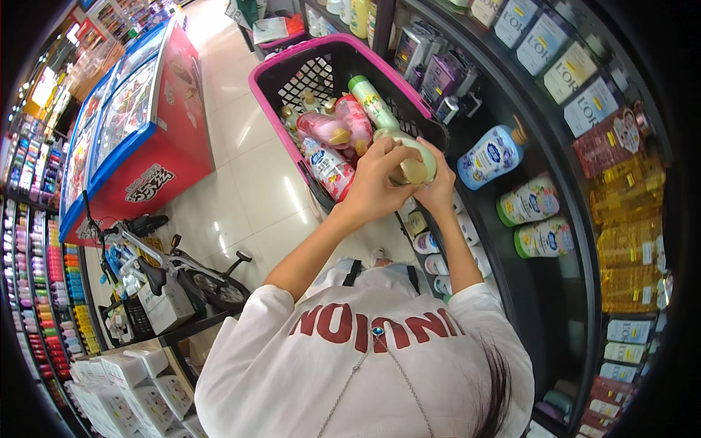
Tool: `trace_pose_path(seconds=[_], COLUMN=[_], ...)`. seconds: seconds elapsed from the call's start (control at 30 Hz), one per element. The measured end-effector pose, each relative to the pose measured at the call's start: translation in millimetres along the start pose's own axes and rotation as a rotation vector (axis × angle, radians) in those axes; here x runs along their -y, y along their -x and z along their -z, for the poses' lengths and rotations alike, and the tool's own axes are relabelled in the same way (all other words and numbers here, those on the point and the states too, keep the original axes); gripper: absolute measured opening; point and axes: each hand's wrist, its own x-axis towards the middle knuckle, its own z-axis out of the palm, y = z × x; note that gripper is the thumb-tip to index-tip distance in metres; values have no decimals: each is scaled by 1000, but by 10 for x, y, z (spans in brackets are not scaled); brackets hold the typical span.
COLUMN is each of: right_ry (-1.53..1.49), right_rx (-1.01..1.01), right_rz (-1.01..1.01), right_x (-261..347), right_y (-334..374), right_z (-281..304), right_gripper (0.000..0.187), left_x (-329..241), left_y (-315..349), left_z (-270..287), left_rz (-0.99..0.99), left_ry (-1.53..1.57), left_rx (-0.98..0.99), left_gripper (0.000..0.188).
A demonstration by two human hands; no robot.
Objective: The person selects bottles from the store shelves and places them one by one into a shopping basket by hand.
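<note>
My left hand (378, 181) is closed around the top of a pale green bottle (423, 155), by its gold cap. My right hand (439, 188) grips the same bottle from the right side. The bottle is seen from above, and my fingers hide part of it. Just beyond my hands is a black basket with a pink rim (264, 109). Inside it lie pink bottles with gold caps (321, 128), a white and red bottle (327, 166) and a light green bottle (371, 102).
Dark shelves on the right hold a blue pump bottle (489, 156), white and green bottles (537, 199) and amber bottles (624, 252). To the left stand a red and blue chest freezer (182, 109) and a small bicycle (182, 266). White boxes (139, 383) are stacked at lower left.
</note>
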Motion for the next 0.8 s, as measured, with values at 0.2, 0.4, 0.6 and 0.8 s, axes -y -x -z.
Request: trace_pose_path(seconds=[0.2,0.4,0.6,0.8], right_ry=[75,205,248,285], right_rx=[100,211,273,333], right_rz=[67,196,201,249], right_x=[-283,-581,-737,-688], right_y=[-123,-191,-233,-296], right_z=[-202,-358,-545,-708], right_gripper=[75,64,57,53], left_x=[297,599,797,881], left_y=[73,172,178,205], left_z=[15,26,139,365], left_rz=[82,191,241,295], left_ry=[-37,-126,-177,-315], left_rx=[-108,-33,42,68], left_gripper=[43,41,39,35])
